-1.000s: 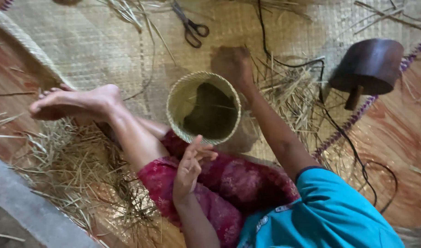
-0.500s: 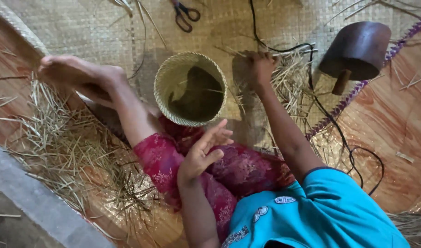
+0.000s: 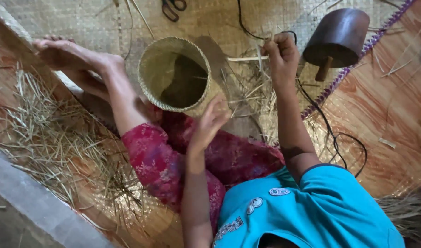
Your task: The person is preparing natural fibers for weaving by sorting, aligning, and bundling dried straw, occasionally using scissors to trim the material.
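A round woven basket [image 3: 151,64] lies on the mat between my legs, mouth turned toward me. My left hand [image 3: 209,125] hovers just right of the basket's near rim, fingers spread, holding nothing. Stretched farther out, my right hand [image 3: 281,54] is closed on a pale straw strip [image 3: 245,59] above a loose heap of straw [image 3: 249,98]. My bare foot [image 3: 68,54] rests to the left of the basket.
A dark wooden mallet [image 3: 337,36] lies at the upper right, beside a purple mat edge. Black scissors [image 3: 173,6] lie at the top. A black cord [image 3: 332,131] runs along the mat by my right arm. Loose straw [image 3: 54,138] covers the left side.
My right hand has lifted off the straw heap and closed on a strip. My left hand stays open and sits closer to the basket. The view has shifted.
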